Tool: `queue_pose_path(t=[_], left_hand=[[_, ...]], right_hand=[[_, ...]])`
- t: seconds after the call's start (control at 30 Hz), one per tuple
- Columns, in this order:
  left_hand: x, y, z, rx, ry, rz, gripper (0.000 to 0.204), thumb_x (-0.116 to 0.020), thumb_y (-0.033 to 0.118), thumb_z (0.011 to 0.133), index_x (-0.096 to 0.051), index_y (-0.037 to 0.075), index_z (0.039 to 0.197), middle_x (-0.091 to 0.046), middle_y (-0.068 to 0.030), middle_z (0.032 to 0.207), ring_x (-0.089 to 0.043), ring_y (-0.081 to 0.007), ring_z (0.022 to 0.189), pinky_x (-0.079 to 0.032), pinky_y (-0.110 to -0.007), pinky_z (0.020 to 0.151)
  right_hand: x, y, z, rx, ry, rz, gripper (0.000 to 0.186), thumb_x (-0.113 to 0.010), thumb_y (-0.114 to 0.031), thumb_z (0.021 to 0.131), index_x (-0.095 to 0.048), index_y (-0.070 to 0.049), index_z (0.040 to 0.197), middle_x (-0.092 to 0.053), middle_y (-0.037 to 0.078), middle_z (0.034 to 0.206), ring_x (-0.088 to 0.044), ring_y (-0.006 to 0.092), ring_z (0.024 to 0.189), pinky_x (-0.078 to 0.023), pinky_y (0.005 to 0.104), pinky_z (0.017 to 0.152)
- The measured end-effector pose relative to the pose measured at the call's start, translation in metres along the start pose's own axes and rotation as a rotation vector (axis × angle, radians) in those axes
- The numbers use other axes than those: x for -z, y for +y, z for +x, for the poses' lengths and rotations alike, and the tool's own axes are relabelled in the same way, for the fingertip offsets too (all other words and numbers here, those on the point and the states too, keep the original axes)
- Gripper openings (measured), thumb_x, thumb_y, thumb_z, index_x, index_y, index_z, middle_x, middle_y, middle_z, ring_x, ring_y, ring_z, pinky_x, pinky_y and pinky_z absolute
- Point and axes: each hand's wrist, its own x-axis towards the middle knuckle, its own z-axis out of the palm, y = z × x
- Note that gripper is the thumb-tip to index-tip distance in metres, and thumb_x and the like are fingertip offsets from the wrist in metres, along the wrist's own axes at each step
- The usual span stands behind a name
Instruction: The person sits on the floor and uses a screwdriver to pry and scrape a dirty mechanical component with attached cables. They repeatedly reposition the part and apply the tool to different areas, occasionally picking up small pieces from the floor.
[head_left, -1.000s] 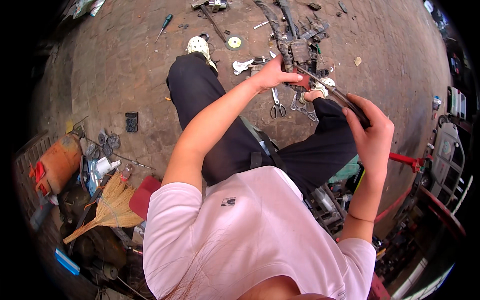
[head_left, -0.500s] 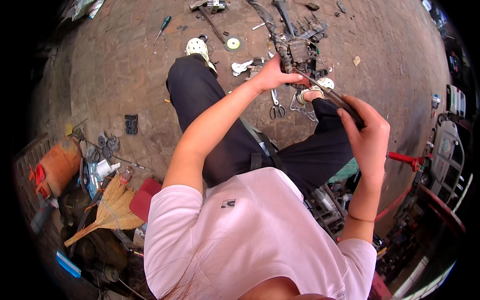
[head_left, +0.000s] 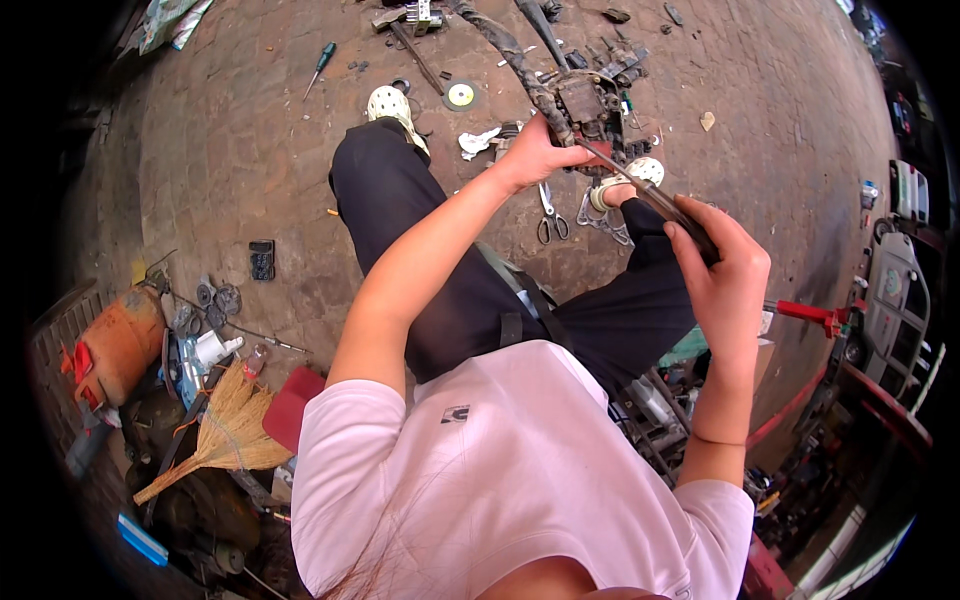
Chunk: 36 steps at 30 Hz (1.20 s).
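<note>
My left hand (head_left: 540,160) is closed around the lower end of a dark taped wiring harness (head_left: 530,82), its thumb stretched to the right beside a small red part (head_left: 595,153). Black boxes and connectors (head_left: 583,103) hang together on the harness's right side. In my right hand (head_left: 725,265) is a screwdriver (head_left: 648,188), gripped by its dark handle. Its shaft slants up and left to the harness next to my left thumb. Whether the tip sits inside a part cannot be made out.
Scissors (head_left: 550,215) and a metal gasket (head_left: 603,220) lie between my feet. Further off are a hammer (head_left: 420,60), a cutting disc (head_left: 461,96) and a teal-handled screwdriver (head_left: 322,62). A straw broom (head_left: 235,420) and an orange gas cylinder (head_left: 120,340) are left; a red metal bar (head_left: 805,314) is right.
The harness has tilted and moved a little to the left, and both hands have shifted slightly left with it. The whole view has also moved slightly. Both grips look the same.
</note>
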Motion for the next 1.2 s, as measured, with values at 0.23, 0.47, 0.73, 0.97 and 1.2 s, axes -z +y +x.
queue_pose_path(t=[0.23,0.47,0.73,0.97,1.2], left_hand=[[-0.003,0.006,-0.004,-0.004,0.05,0.014,0.045,-0.073,0.01,0.076,-0.053,0.001,0.116,-0.064,-0.0057,0.103,-0.062,-0.0141,0.093,-0.05,-0.03,0.085],[0.0,0.005,-0.001,-0.011,0.038,0.086,0.051,-0.066,-0.003,0.077,-0.044,-0.003,0.123,-0.063,-0.0127,0.11,-0.065,-0.0238,0.1,-0.056,-0.035,0.086],[-0.001,0.004,0.0,-0.012,0.052,0.079,0.052,-0.067,-0.003,0.077,-0.044,-0.002,0.124,-0.062,-0.0132,0.111,-0.066,-0.0235,0.1,-0.056,-0.034,0.085],[0.005,-0.01,0.001,-0.06,0.124,0.185,0.044,-0.077,0.013,0.074,-0.057,0.001,0.111,-0.063,-0.0043,0.099,-0.06,-0.0129,0.09,-0.049,-0.029,0.081],[0.009,0.001,-0.006,-0.045,0.14,0.326,0.041,-0.078,0.016,0.074,-0.059,0.001,0.107,-0.062,-0.0024,0.095,-0.058,-0.0121,0.088,-0.048,-0.029,0.079]], right_hand=[[-0.001,-0.002,0.001,-0.051,-0.018,-0.001,0.022,-0.071,-0.003,0.08,-0.067,0.002,0.101,-0.067,0.014,0.082,-0.063,0.0172,0.069,-0.049,0.0265,0.064],[-0.003,-0.002,0.0,-0.046,-0.007,0.001,0.022,-0.072,-0.003,0.079,-0.067,0.002,0.1,-0.065,0.012,0.078,-0.059,0.0152,0.065,-0.047,0.0256,0.061],[-0.005,0.0,0.0,-0.043,0.01,0.007,0.022,-0.071,-0.002,0.079,-0.067,0.002,0.1,-0.064,0.012,0.078,-0.06,0.0156,0.064,-0.047,0.0259,0.06],[-0.014,0.001,-0.007,0.137,0.002,-0.145,0.026,-0.073,-0.002,0.076,-0.068,-0.002,0.102,-0.066,0.011,0.081,-0.063,0.0217,0.066,-0.049,0.0292,0.06],[-0.028,0.014,-0.031,0.446,0.072,-0.366,0.04,-0.066,-0.002,0.068,-0.068,-0.006,0.108,-0.062,0.009,0.091,-0.059,0.0162,0.062,-0.048,0.0274,0.054]])
